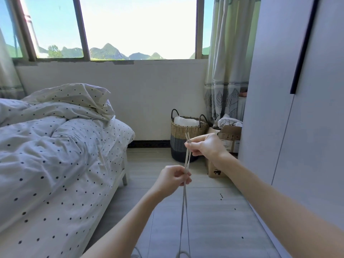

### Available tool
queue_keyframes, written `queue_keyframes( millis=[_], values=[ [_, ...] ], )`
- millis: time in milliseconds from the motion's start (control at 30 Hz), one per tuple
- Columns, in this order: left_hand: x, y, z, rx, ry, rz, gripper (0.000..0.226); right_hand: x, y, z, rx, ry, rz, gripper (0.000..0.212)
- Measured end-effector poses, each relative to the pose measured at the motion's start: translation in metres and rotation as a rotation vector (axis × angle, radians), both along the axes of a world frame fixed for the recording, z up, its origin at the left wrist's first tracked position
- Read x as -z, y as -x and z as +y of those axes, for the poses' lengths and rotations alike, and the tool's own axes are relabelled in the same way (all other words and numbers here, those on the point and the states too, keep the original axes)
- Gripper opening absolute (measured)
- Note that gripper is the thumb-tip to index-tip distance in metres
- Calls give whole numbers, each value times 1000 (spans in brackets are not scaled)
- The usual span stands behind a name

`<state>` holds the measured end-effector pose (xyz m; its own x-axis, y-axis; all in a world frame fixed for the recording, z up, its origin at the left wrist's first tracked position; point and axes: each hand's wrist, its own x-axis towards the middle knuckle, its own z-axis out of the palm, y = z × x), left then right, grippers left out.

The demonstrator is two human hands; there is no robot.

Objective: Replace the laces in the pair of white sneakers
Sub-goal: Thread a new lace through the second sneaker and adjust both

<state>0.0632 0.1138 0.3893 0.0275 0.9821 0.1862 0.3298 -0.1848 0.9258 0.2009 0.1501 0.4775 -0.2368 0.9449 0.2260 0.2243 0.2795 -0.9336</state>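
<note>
Your right hand (205,145) pinches both tips of the shoelace (186,159) together; left fingers (181,176) grip both strands below, likely evening their lengths.

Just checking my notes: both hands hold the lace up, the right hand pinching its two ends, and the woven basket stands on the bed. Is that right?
Not quite. The head view shows the woven basket on the floor by the wall, not on the bed. The rest holds: both hands hold the lace, the right hand pinching its ends.
</note>
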Motion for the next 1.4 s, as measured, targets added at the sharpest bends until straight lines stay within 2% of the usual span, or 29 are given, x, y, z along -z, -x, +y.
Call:
queue_keyframes(
  millis=[67,133,267,433,533,867,1133,1267,1400],
  values=[
    [9,0,0,-3,47,-8,11,9,1,1,48,-133,-212,7],
    [10,0,2,-17,50,-44,9,11,3,2,65,-203,-253,7],
    [6,-1,7,-10,25,-44,10,9,4,5,61,-210,-167,5],
    [14,0,7,34,55,-135,17,26,-2,7,-5,9,60,4],
    [16,0,7,16,19,-138,16,33,-5,8,-21,64,159,2],
    [11,2,19,0,22,-129,19,41,-6,21,-59,39,134,9],
    [11,0,17,66,81,-246,23,55,-6,28,-56,54,109,12],
    [11,-3,19,16,41,-228,17,55,-5,29,-52,50,120,13],
    [14,-6,19,-5,58,-284,15,57,-4,29,-38,54,153,13]
  ],
)
